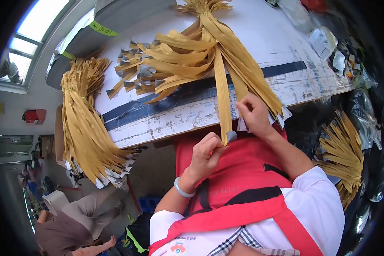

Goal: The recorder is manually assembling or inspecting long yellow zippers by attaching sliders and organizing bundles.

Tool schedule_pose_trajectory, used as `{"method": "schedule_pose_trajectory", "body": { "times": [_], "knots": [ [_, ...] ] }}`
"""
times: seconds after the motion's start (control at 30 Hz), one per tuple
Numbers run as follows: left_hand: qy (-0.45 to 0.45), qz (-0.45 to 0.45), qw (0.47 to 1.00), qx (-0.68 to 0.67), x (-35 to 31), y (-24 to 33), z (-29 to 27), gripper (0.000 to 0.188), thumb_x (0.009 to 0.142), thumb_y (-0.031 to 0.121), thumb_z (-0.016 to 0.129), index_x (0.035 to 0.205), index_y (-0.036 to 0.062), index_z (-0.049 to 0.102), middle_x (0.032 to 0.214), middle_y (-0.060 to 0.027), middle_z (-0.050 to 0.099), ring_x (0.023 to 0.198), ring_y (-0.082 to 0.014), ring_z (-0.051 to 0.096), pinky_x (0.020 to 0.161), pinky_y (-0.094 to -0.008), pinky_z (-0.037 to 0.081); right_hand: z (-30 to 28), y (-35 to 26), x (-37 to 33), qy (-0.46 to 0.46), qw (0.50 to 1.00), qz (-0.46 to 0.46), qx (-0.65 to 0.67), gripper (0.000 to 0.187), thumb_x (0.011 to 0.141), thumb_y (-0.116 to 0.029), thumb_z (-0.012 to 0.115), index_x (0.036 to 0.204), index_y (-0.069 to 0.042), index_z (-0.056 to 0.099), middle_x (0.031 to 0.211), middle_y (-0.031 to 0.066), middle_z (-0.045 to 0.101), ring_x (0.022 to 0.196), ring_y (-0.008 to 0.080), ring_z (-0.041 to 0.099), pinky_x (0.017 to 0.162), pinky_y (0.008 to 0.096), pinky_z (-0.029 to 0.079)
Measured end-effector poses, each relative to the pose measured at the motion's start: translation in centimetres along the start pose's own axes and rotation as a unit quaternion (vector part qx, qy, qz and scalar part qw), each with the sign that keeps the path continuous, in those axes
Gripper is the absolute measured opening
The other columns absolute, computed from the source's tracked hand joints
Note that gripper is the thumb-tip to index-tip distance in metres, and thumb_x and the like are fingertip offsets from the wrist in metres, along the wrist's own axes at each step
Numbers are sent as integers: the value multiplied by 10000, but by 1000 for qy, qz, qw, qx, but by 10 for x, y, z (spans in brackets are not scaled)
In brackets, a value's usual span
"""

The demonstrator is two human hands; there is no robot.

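A bundle of long yellow zipper strips lies on the table, tied near its far end. Many of the strips fan out to the left and end in grey tips. One zipper strip hangs down over the near table edge, with a grey tab at its end. My left hand pinches that end, thumb and fingers pressed together. To its right, my right hand is closed with curled fingers beside the hanging strips; what it grips, if anything, is hidden. White-tipped ends show just past my right wrist.
Another tied yellow bundle drapes over the table's left edge. A further bundle sits low at the right, by plastic bags. A dark strip crosses the white tabletop. A person is at lower left.
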State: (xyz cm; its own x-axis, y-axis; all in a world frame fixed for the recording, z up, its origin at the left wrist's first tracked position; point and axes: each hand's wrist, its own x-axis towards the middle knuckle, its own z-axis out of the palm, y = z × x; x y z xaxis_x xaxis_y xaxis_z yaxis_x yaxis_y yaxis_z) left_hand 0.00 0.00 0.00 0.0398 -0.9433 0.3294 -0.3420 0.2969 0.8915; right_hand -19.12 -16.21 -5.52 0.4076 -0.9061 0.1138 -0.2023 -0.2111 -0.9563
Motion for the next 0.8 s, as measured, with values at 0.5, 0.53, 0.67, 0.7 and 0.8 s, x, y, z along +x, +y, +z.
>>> {"method": "schedule_pose_trajectory", "body": {
  "times": [0.5,0.53,0.67,0.7,0.8],
  "knots": [
    [32,-163,983,-75,3,-70,20,103,933,-15,637,1034,-11,657,889,-29,633,806,-102,607,728,-234,498,-64,-47,-28,-67,974,-1,-215,175,909,-174,687,868,-15,627,794,126,601,697,283,592,625,356,459],
    [-12,-129,991,-42,7,-63,38,98,908,-23,659,1005,-15,669,892,-50,639,821,-119,615,722,-249,496,-66,-50,-26,-75,968,0,-239,172,906,-177,687,867,-19,629,803,130,608,712,301,605,628,370,466],
    [-135,-177,973,-57,11,-60,93,127,903,45,662,1009,-21,682,926,-126,658,816,-216,640,724,-291,502,-70,-55,-30,-135,960,24,-246,130,889,-137,697,872,-21,641,806,132,614,730,295,609,639,365,466],
    [-145,-194,968,-61,11,-62,107,154,903,71,660,1022,-25,674,943,-148,658,818,-268,648,733,-316,510,-68,-52,-34,-134,960,25,-247,130,889,-137,697,872,-21,641,806,132,614,730,295,609,639,365,466],
    [-97,-225,969,-40,-3,-95,144,225,893,95,686,1074,-33,653,922,-150,664,781,-229,658,714,-323,520,-55,-37,-40,-171,960,-32,-221,118,867,-121,713,875,-25,645,834,137,635,763,321,632,657,382,489]
  ]
}}
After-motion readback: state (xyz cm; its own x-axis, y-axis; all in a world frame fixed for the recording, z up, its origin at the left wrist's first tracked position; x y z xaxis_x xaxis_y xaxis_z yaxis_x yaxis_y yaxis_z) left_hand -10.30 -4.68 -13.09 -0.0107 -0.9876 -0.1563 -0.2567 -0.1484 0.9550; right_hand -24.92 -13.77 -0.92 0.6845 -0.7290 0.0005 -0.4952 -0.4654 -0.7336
